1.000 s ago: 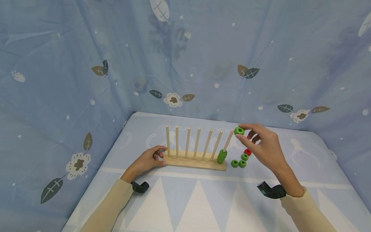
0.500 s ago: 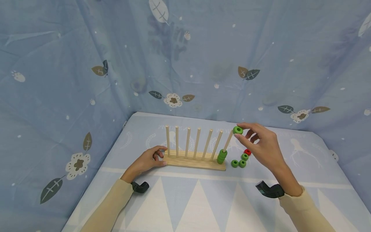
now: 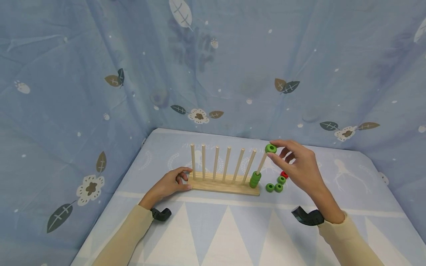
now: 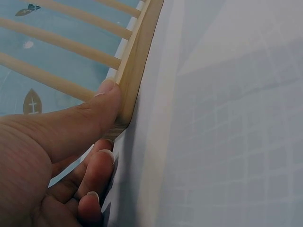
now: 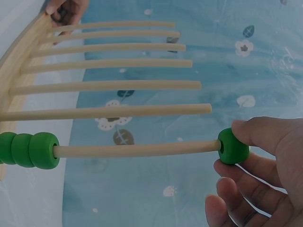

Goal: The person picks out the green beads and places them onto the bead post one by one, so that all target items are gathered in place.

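Observation:
My right hand (image 3: pixel 301 166) pinches a green bead (image 5: pixel 234 146) between thumb and forefinger. In the right wrist view the bead's hole sits over the tip of the rightmost peg (image 5: pixel 137 150). Lower on that peg is a stack of green beads (image 3: pixel 255 179), resting on the wooden base (image 3: pixel 219 187). My left hand (image 3: pixel 169 183) grips the left end of this base; in the left wrist view the thumb (image 4: pixel 90 118) presses its edge and the other fingers curl below. The remaining upright pegs (image 3: pixel 215 164) carry no beads.
Several loose green beads (image 3: pixel 279 187) and a red bead (image 3: pixel 284 174) lie on the table right of the base, below my right hand. A patterned cloth (image 3: pixel 206 236) covers the table. Blue curtain (image 3: pixel 233 66) hangs behind and at the sides.
My right hand has moved slightly left and up, bringing the green bead from beside the rightmost peg onto its tip. The left hand and the base have stayed put.

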### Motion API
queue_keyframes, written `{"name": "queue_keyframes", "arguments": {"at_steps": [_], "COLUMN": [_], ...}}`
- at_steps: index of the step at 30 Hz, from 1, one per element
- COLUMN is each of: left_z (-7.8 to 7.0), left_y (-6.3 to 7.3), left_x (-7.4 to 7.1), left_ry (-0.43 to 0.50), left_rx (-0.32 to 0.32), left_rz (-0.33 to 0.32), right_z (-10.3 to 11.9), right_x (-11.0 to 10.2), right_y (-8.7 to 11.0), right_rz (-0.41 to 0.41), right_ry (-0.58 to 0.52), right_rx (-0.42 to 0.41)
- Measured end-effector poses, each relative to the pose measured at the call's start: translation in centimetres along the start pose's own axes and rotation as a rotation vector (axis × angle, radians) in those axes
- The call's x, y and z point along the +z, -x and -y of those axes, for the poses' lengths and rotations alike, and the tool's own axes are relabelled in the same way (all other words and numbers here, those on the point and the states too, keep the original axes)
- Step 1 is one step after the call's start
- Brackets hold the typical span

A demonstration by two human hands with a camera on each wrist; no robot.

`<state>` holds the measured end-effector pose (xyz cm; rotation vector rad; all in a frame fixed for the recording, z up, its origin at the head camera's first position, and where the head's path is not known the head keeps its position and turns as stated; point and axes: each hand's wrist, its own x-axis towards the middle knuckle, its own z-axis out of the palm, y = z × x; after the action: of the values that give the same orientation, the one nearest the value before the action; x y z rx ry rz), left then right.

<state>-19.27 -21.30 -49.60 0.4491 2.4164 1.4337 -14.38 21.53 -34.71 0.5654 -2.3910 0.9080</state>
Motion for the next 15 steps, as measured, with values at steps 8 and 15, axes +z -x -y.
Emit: {"name": "queue_keyframes", "arguments": {"at_steps": [8, 15], "left_z": [0.1, -0.08], "left_y": [-0.01, 0.16], "left_x": [0.06, -0.01], "left_ry": [-0.011, -0.004], "left_rx": [-0.012, -0.009], "left_rz": [-0.006, -0.003], "right_z": [0.13, 0.21], "right_x": [0.14, 0.29], "right_y": [-0.2, -0.36], "right_rz": [0.005, 0.004], "right_ry": [0.007, -0.017], "right_rx": [0.009, 0.01]}}
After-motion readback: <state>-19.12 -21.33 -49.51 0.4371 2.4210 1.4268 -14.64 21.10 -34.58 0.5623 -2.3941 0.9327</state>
